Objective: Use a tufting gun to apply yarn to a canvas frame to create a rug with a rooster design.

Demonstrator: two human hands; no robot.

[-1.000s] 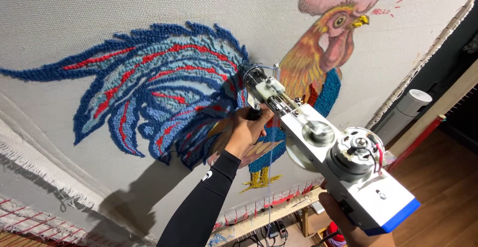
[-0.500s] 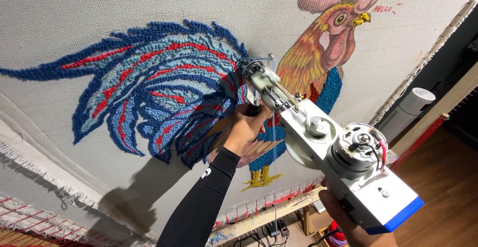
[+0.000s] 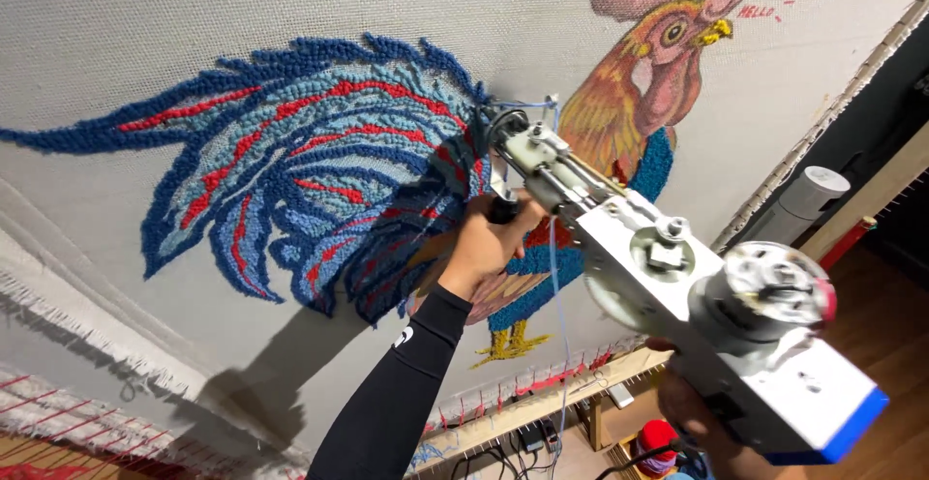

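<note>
- The left hand (image 3: 489,248) is wrapped tight around the black front handle of the tufting gun (image 3: 668,277), fingers pressed together; its black sleeve runs down toward six o'clock.
- The right hand (image 3: 702,427) grips the rear handle under the gun's white body with the blue end, at about five o'clock. Most of that hand is hidden, so how its fingers lie I cannot tell.
- The gun's nose presses into the stretched backing cloth (image 3: 194,6), right at the edge of the blue and red tufted tail (image 3: 310,161) of the rooster.
- Risk, as I judge it: if the nose tilts or lifts off the cloth, the loops could fail to hold or the needle could tear the weave.
- The thin blue yarn (image 3: 559,325) hangs slack from the gun toward six o'clock, close by the left wrist; it could snag there and starve the needle.
- The bare motor and wheel sit exposed near the sleeve, a possible catch.
- At one o'clock the printed rooster head (image 3: 668,45) is untufted.
- The wooden frame rail (image 3: 542,407) with its tack strip runs below; a red yarn ball (image 3: 656,436) lies near the right hand.
</note>
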